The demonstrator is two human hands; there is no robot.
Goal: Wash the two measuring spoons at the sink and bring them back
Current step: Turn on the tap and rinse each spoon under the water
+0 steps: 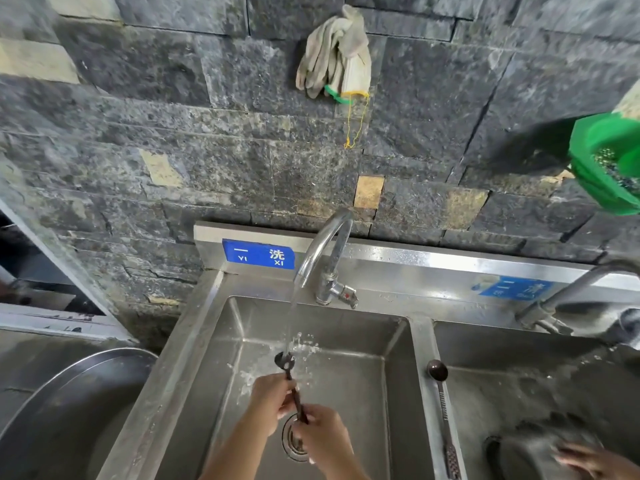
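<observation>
One dark measuring spoon (284,362) sits under the running water from the steel tap (325,251), its bowl up in the stream. My left hand (270,396) pinches the middle of its handle. My right hand (322,434) grips the handle's lower end. Both hands are over the left sink basin (363,393), above the drain (292,439). The second measuring spoon (440,403) lies along the divider between the two basins, bowl pointing away from me, untouched.
Another person's hand (595,462) rests on a dark pot (533,455) in the right basin, under a second tap (571,299). A large steel bowl (69,410) sits at left. Work gloves (336,53) hang on the stone wall; a green strainer (609,164) hangs at right.
</observation>
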